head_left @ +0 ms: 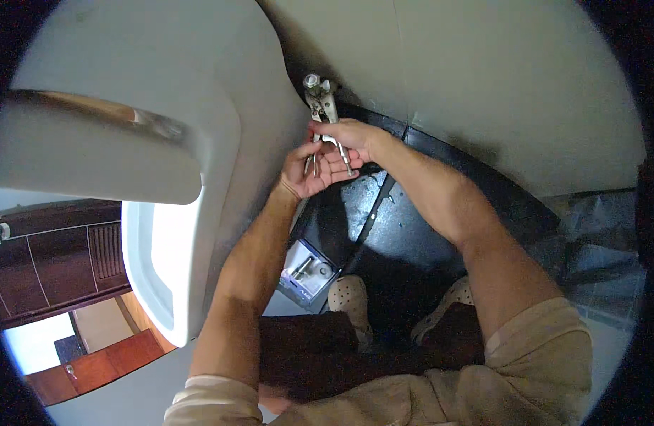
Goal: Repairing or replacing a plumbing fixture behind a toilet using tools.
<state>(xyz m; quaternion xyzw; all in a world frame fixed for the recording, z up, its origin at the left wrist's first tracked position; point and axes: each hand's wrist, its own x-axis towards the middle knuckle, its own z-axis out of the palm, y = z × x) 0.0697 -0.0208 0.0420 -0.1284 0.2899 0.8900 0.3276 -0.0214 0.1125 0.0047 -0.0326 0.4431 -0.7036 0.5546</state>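
A pair of silver locking pliers point(327, 110) stands with its jaws up at a round metal fitting point(311, 82), low by the wall beside the white ceramic fixture point(263, 121). My right hand point(355, 138) is closed around the pliers just below the jaws, its thumb across them. From below, my left hand point(309, 170) holds the handles, palm up, with fingers under the long handle and its screw end. Whether the jaws bite on the fitting I cannot tell.
An open package point(309, 273) with metal parts lies on the dark tiled floor point(405, 241), near my clog-style shoe point(349, 298). A white basin point(132, 248) juts out at left. The beige wall point(497, 85) rises at right, and clear plastic sheeting point(600, 234) lies at far right.
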